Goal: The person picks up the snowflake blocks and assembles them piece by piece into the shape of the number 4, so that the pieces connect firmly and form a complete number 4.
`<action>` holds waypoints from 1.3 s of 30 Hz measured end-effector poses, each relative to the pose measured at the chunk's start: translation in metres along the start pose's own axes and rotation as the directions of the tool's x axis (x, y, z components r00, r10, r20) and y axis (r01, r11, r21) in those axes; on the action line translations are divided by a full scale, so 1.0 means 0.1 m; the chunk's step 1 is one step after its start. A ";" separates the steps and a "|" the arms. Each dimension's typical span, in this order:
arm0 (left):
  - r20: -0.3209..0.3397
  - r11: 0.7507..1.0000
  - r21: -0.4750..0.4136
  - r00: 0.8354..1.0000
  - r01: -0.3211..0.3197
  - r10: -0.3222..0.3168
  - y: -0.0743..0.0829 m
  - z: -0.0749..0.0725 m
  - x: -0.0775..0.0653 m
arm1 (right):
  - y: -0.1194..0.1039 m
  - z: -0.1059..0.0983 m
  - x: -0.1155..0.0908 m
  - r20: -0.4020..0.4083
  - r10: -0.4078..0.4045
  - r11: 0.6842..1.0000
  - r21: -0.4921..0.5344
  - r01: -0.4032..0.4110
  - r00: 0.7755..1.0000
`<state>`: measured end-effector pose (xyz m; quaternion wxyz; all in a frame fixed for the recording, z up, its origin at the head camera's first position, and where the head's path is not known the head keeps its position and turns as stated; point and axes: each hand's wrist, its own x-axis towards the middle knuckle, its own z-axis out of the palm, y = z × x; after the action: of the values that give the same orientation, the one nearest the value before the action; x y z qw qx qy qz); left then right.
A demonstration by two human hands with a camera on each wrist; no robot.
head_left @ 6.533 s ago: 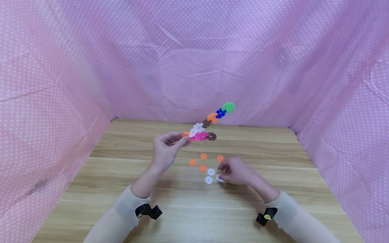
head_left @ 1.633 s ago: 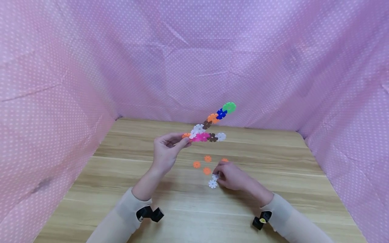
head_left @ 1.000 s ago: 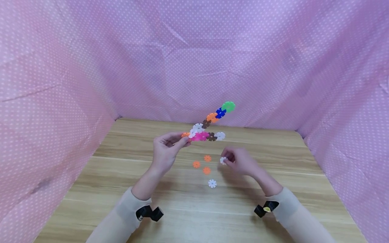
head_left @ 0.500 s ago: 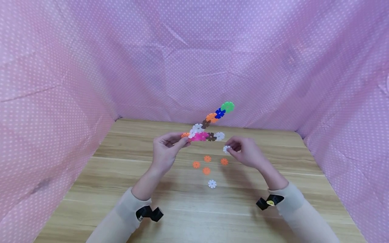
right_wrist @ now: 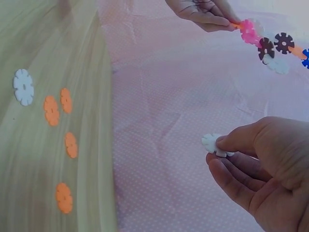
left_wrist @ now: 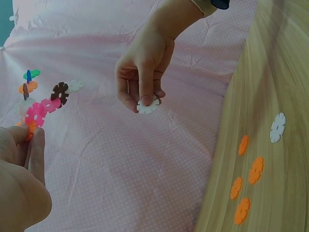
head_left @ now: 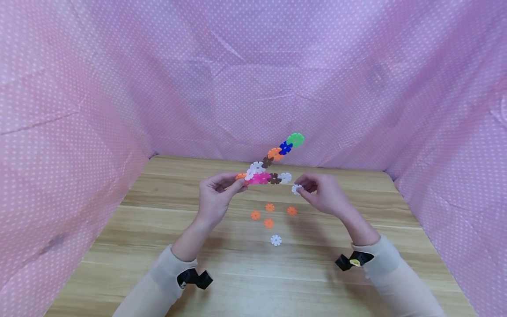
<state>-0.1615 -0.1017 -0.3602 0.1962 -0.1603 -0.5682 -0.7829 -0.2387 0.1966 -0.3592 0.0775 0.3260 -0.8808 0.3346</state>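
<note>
Above the table, my left hand pinches a chain of notched plastic discs by its orange disc. From there the chain forks. One branch has pink discs, a brown disc and a white end disc; the other climbs through white, brown and orange to a blue disc and a green disc. Just right of the lower branch, my right hand holds a loose white disc between thumb and fingers, apart from the chain.
Several loose orange discs lie flat on the wooden table below the hands. A single white disc lies nearer the front. Pink dotted cloth hangs behind and at both sides.
A white disc has joined the lower branch's end since the earliest frame. My right hand has picked another white disc off the table and lifted it toward that end. My left hand stays put.
</note>
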 end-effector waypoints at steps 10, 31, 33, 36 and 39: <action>0.006 1.000 0.012 1.000 0.001 -0.001 -0.03 0.00 0.01 | -0.05 -0.12 0.01 -0.046 0.015 0.999 0.042 -0.013 0.999; -0.012 0.999 -0.030 1.000 0.017 -0.017 -0.08 -0.01 0.05 | -0.18 -0.24 0.07 0.187 0.238 0.466 0.839 -0.281 0.953; -0.009 0.999 -0.032 1.000 0.014 -0.015 -0.09 -0.01 0.04 | -0.19 -0.23 0.08 0.204 0.220 0.426 0.860 -0.282 0.954; -0.005 0.999 -0.031 1.000 0.012 -0.012 -0.09 0.01 0.03 | -0.19 -0.22 0.08 0.204 0.204 0.386 0.882 -0.270 0.958; -0.005 1.000 -0.022 1.000 0.009 -0.010 -0.10 0.01 0.01 | -0.19 -0.20 0.09 0.203 0.194 0.371 0.890 -0.263 0.960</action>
<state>-0.1674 -0.0984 -0.3672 0.1921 -0.1577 -0.5600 -0.7903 -0.2351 0.1941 -0.3304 -0.1874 0.2009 -0.5945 0.7557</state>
